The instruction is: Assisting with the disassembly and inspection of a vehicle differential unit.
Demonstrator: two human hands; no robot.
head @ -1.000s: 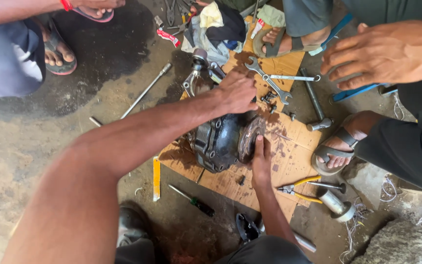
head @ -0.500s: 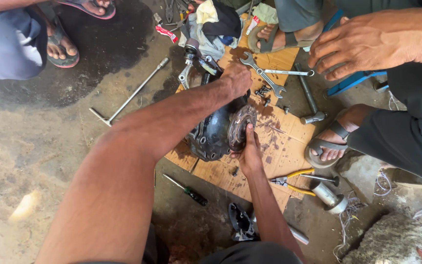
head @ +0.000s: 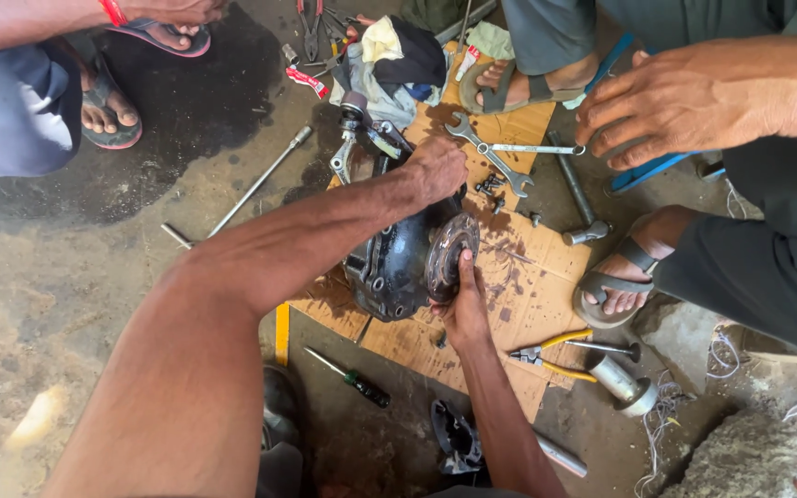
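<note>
A black metal housing (head: 397, 267) with a round rusty disc (head: 451, 251) on its side lies on a stained cardboard sheet (head: 532, 286) on the ground. My left hand (head: 435, 171) reaches over the housing and is closed on its top edge, near a clamp-like metal part (head: 354, 138). My right hand (head: 463, 306) comes up from below, fingers gripping the disc's lower rim. What lies under the left fist is hidden.
Spanners (head: 495, 159) and loose bolts lie above the housing. A long T-handle wrench (head: 243, 195) is at the left, a screwdriver (head: 350, 376) and yellow-handled pliers (head: 555, 356) below. Another person's hand (head: 684, 100) and sandalled foot (head: 618, 277) are at the right, rags (head: 400, 53) up top.
Both hands stay on the housing and disc. The view has shifted slightly; the right hand's fingers sit a little higher on the disc's rim.
</note>
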